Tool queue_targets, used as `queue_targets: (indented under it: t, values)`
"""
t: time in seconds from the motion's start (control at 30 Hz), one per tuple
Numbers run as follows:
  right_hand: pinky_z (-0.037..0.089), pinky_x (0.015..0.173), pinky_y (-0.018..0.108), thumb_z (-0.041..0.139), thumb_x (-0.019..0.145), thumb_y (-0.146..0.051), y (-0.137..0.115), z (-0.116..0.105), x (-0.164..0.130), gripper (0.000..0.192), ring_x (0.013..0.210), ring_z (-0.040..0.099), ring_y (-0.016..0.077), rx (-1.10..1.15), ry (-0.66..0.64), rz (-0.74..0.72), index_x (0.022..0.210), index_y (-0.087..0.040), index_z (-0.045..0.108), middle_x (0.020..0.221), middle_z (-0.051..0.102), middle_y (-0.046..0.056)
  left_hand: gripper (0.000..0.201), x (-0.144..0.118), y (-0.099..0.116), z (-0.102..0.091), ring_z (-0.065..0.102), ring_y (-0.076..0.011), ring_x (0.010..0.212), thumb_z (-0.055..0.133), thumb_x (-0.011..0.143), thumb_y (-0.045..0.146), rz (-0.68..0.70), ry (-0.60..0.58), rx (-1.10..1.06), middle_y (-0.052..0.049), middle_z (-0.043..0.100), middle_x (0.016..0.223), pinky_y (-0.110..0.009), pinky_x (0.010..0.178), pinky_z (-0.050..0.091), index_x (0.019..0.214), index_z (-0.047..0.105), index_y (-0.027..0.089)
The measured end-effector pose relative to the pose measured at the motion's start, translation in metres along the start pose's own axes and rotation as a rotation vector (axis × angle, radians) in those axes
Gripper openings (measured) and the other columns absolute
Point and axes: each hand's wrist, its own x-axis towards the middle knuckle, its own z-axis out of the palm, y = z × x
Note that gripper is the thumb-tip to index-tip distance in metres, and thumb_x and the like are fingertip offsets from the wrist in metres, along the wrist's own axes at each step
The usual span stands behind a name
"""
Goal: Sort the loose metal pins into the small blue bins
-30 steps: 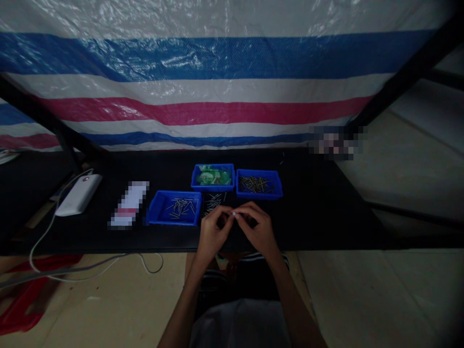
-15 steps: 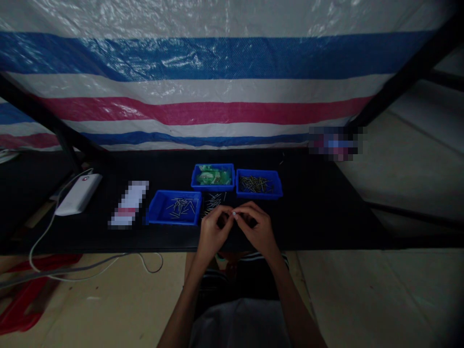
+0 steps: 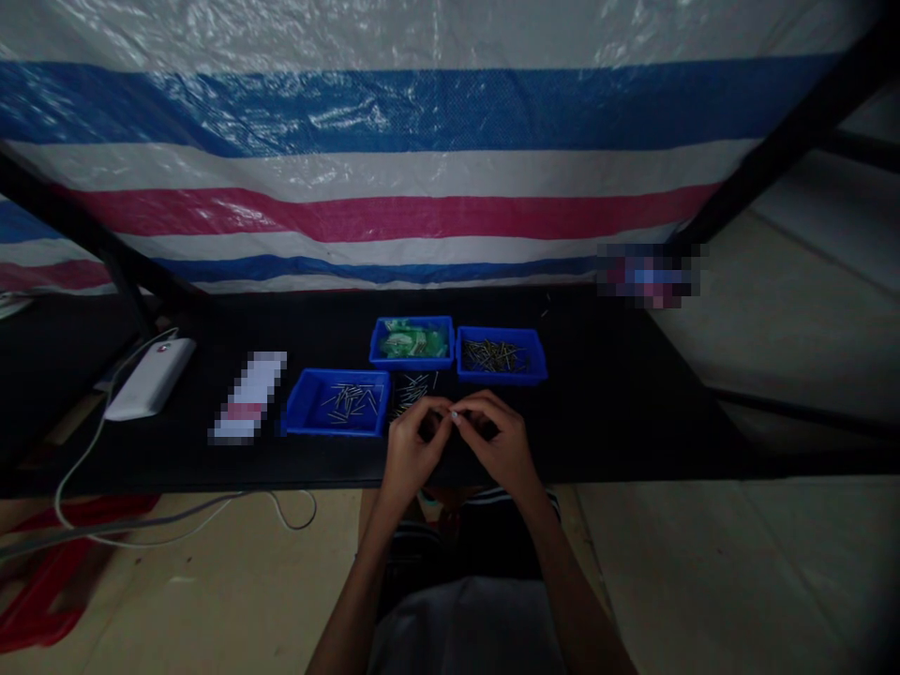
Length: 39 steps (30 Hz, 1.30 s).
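Over the matte black table [image 3: 633,412], left hand [image 3: 412,450] and right hand [image 3: 501,447] pinch one tiny pale bead [image 3: 454,413].

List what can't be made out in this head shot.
- Small white piece pinched between left hand and right hand: too small and dim to identify.
- Flat item left of the near blue tray: pixelated.
- Patch at the table's far right: pixelated.
- Green contents of the far tray: too dark to name.
- White cable: runs off the left edge.
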Motion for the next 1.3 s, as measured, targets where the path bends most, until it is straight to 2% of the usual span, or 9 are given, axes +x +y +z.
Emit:
queue_targets:
  t: [0.57, 1.3]
  values:
    - [0.052, 0.064, 0.027, 0.070, 0.093, -0.023, 0.0004, 0.0004, 0.0005, 0.006, 0.072, 0.062, 0.0145, 0.025, 0.028, 0.016, 0.095, -0.024, 0.075, 0.091, 0.070, 0.002, 0.012, -0.0001, -0.0003, -0.0006, 0.069, -0.0157, 0.081, 0.063, 0.095, 0.019, -0.009, -0.012, -0.025, -0.001, 0.074, 0.090, -0.024, 0.073, 0.050, 0.103, 0.072, 0.022]
    - [0.048, 0.065, 0.025, 0.070, 0.093, -0.019, 0.0005, -0.0005, 0.0005, 0.010, 0.073, 0.060, 0.0129, 0.024, 0.006, 0.004, 0.100, -0.023, 0.076, 0.094, 0.068, 0.002, 0.011, 0.0003, -0.0020, 0.0004, 0.069, -0.0155, 0.083, 0.063, 0.094, 0.018, -0.004, -0.014, 0.002, -0.001, 0.074, 0.091, -0.023, 0.074, 0.050, 0.102, 0.070, 0.021]
